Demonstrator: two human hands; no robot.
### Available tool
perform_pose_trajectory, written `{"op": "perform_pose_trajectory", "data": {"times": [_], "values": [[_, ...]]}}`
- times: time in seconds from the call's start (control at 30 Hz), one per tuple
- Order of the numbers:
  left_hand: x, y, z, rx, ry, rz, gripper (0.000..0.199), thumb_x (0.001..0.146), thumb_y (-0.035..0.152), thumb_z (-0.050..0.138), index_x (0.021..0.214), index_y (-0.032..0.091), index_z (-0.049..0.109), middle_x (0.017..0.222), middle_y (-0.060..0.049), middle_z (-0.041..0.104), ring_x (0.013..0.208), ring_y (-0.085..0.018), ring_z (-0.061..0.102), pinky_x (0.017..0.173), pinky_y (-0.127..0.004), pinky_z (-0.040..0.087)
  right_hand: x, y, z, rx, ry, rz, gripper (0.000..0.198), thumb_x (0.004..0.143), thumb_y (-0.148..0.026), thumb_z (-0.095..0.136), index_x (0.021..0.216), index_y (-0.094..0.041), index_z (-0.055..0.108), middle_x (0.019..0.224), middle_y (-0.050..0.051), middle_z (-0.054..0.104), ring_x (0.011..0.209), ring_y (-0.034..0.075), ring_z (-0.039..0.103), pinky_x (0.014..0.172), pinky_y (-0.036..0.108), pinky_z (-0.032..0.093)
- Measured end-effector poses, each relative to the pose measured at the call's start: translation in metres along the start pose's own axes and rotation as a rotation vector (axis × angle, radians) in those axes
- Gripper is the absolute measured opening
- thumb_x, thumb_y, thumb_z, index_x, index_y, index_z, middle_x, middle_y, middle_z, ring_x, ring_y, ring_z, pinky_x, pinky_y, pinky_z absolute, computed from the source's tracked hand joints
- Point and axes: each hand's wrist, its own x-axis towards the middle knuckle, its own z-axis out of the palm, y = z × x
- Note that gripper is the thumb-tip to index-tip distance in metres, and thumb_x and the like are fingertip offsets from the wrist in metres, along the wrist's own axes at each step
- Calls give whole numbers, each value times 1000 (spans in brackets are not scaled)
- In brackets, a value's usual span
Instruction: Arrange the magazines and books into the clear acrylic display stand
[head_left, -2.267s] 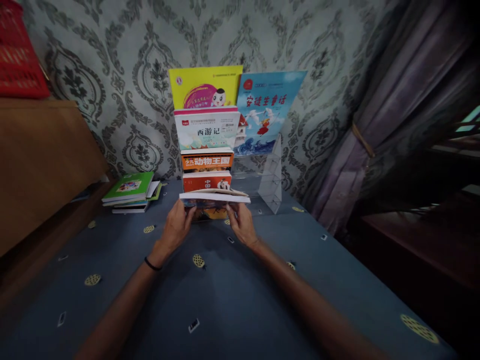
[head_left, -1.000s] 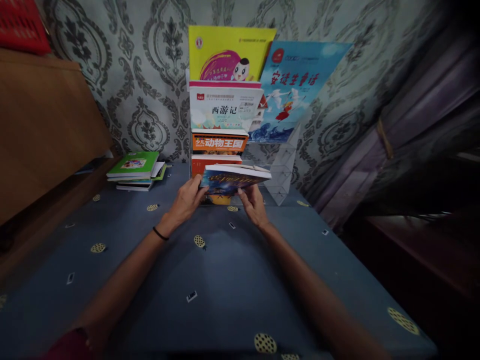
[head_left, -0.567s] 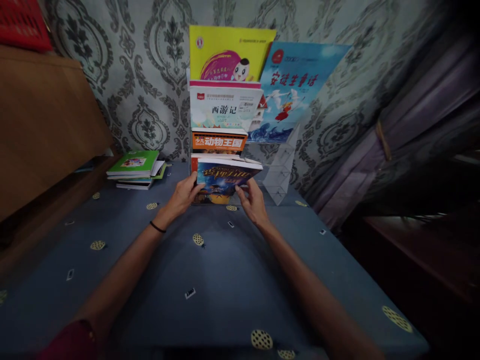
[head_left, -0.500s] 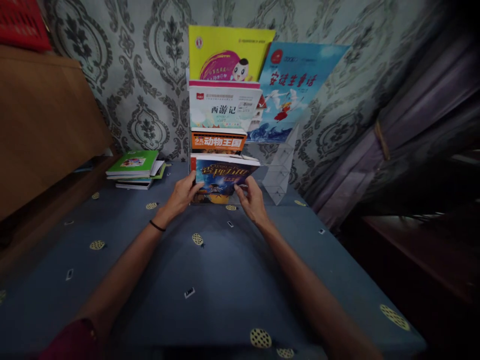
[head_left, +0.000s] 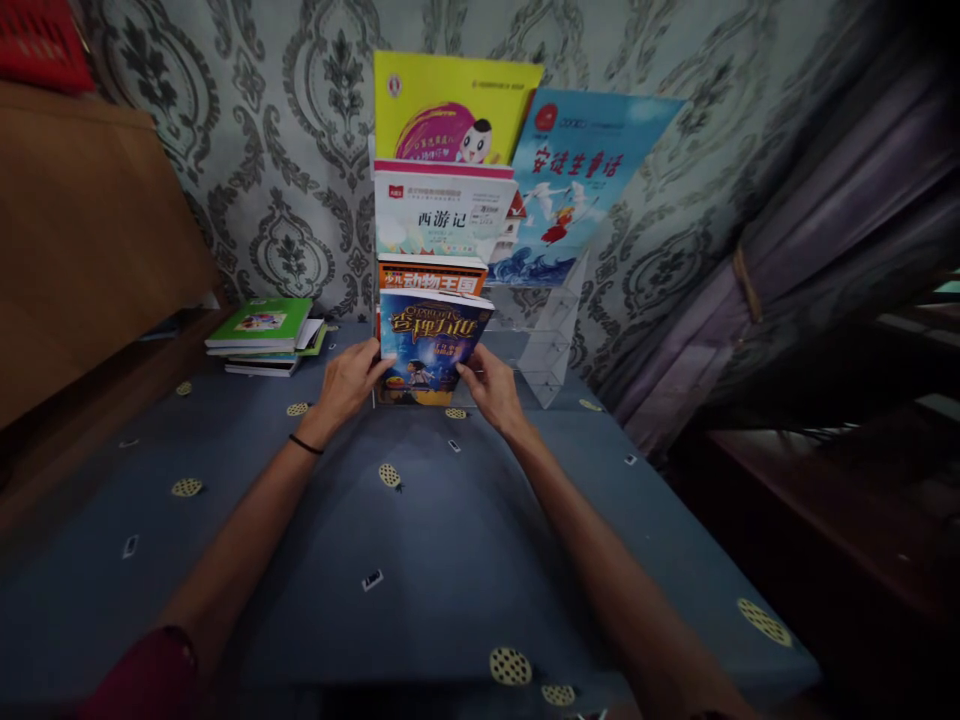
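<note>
A dark blue book (head_left: 431,345) with gold title letters stands nearly upright at the front of a clear tiered rack (head_left: 551,345). My left hand (head_left: 351,380) grips its left edge, thumb on the cover. On the right edge, my right hand (head_left: 487,385) holds it the same way, with the fingers partly hidden behind. Right behind it shows the top of an orange-titled book (head_left: 433,280). Higher up in the rack are a white book (head_left: 431,215) with a pink top edge, a yellow book (head_left: 457,85) and a light blue book (head_left: 581,185).
A pile of books (head_left: 262,330) with a green one on top lies at the left by a brown wooden board (head_left: 90,240). A blue patterned cloth (head_left: 300,570) covers the table. Gathered curtains (head_left: 705,270) hang at the right, and a red basket (head_left: 41,45) shows top left.
The dark blue book has tipped more upright, so its cover shows fuller and it hides more of the orange-titled book. Both hands still hold its sides. The view has shifted slightly.
</note>
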Motion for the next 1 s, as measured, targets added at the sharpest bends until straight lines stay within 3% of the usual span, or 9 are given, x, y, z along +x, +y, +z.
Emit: {"op": "perform_pose_trajectory", "data": {"times": [0.07, 0.17, 0.3, 0.47, 0.63, 1.0], "values": [[0, 0, -3, -12, 29, -31, 30, 101, 48, 51, 92, 21, 58, 78, -1, 63, 73, -18, 61, 67, -27, 43, 1, 0, 1, -21, -7, 5, 22, 95, -45, 53, 90, -24, 58, 78, 4, 63, 71, 22, 58, 66, 36, 49], [6, 5, -10, -86, 162, -58, 32, 100, 45, 53, 120, 19, 54, 91, -4, 67, 81, -19, 64, 72, -29, 48, 1, 0, 1, -30, -13, 0, 19, 94, -42, 53, 91, -24, 57, 79, 5, 64, 71, 23, 59, 66, 35, 48], [24, 21, -24, -42, 309, 68, 43, 103, 37, 46, 143, 20, 44, 113, -9, 64, 104, -23, 61, 90, -36, 51, 0, -1, 3, -61, 9, 5, 14, 92, -37, 53, 92, -23, 56, 82, 6, 65, 74, 23, 61, 68, 35, 48], [37, 32, -37, 49, 304, 152, 39, 104, 29, 41, 142, 22, 51, 115, -10, 64, 106, -25, 59, 96, -41, 49, 0, -6, 3, -66, 5, 17, 14, 93, -37, 51, 89, -23, 52, 80, 5, 64, 71, 22, 61, 66, 33, 46], [36, 29, -39, 35, 314, 136, 37, 105, 28, 41, 138, 23, 55, 109, -8, 66, 101, -23, 60, 92, -40, 51, -1, -10, 3, -30, 37, 19, 21, 91, -34, 53, 109, -24, 50, 77, 2, 64, 67, 20, 60, 64, 31, 43], [34, 24, -38, -50, 310, 134, 34, 104, 24, 42, 134, 23, 59, 106, -7, 66, 100, -23, 61, 91, -40, 51, -4, -5, 11, -38, 73, 10, 13, 91, -35, 54, 84, -24, 51, 83, 6, 59, 76, 23, 58, 68, 36, 49]]}}
